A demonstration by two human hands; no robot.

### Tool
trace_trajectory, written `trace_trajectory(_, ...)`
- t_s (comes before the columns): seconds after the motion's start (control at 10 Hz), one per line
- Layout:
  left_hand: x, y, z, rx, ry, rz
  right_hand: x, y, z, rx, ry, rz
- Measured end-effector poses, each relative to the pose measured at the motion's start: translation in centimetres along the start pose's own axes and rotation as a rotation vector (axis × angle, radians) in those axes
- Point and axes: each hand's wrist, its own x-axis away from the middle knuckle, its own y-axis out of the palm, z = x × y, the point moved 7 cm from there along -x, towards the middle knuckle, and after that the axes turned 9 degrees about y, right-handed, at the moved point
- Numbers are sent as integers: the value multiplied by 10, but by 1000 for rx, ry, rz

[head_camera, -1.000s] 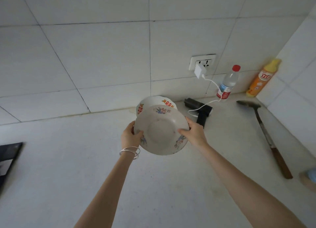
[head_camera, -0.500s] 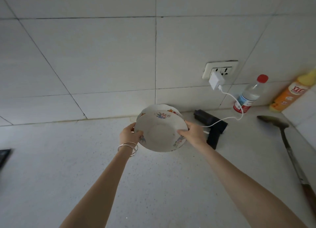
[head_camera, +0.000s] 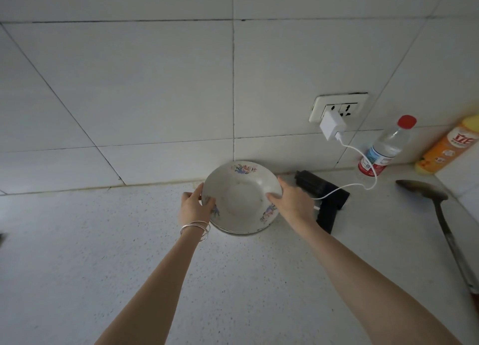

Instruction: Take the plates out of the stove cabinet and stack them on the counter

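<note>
A white plate with flower prints (head_camera: 239, 197) lies on the speckled counter (head_camera: 129, 241) near the tiled back wall, on top of another plate of which only a thin lower rim (head_camera: 234, 231) shows. My left hand (head_camera: 193, 206) grips the top plate's left rim, thumb over the edge. On the right rim rests my right hand (head_camera: 290, 199), its fingers over the edge. Both hands touch the plate.
A black handheld device (head_camera: 321, 197) lies just right of the plates, its white cable running to a charger (head_camera: 333, 124) in the wall socket. Further right stand a water bottle (head_camera: 386, 147) and an orange bottle (head_camera: 448, 150). A metal spatula (head_camera: 440, 220) lies along the right.
The plate I held in the air has come down onto the other plate on the counter. The view has moved closer to the wall.
</note>
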Motion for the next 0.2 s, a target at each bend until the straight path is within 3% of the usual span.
trace_trajectory(0.2, 11, -28, 32, -117, 171, 16, 21, -32, -11, 41, -79, 12)
